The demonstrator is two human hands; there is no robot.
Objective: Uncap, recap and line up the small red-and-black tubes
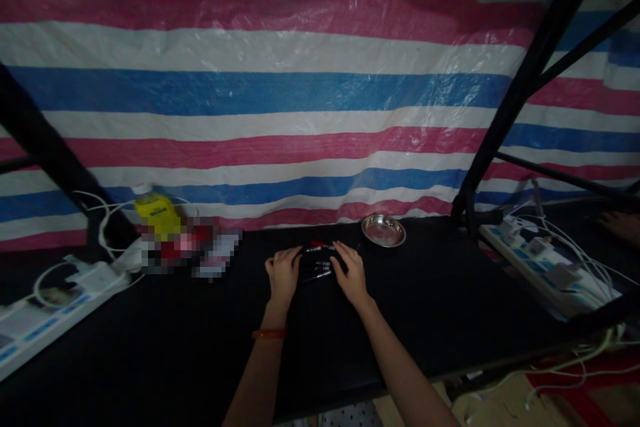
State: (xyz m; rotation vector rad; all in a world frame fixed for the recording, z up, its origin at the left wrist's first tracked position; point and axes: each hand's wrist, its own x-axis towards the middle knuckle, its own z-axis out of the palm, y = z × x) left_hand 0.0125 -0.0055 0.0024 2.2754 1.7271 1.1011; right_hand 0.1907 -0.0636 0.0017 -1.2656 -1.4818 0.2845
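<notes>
Several slim dark pens point(316, 273) with silvery parts lie close together on the black tabletop point(200, 347). Among them, a short red piece point(317, 243) shows at the far side. My left hand point(284, 275) rests at the pens' left ends, palm down, fingers curved toward them. From the other side, my right hand point(351, 272) reaches the right ends, its thumb apart from its fingers. Neither hand is plainly closed on a pen; the dim light hides where fingertips touch. A round shiny metal dish point(384, 232) lies behind my right hand.
At left are a yellow-labelled bottle point(157, 213), blurred-out items and a white power strip point(65, 320) with cables. Another power strip point(545, 260) lies at right, near another person's hand point(620, 225). Black frame posts point(515, 100) flank the table before a striped sheet point(280, 90).
</notes>
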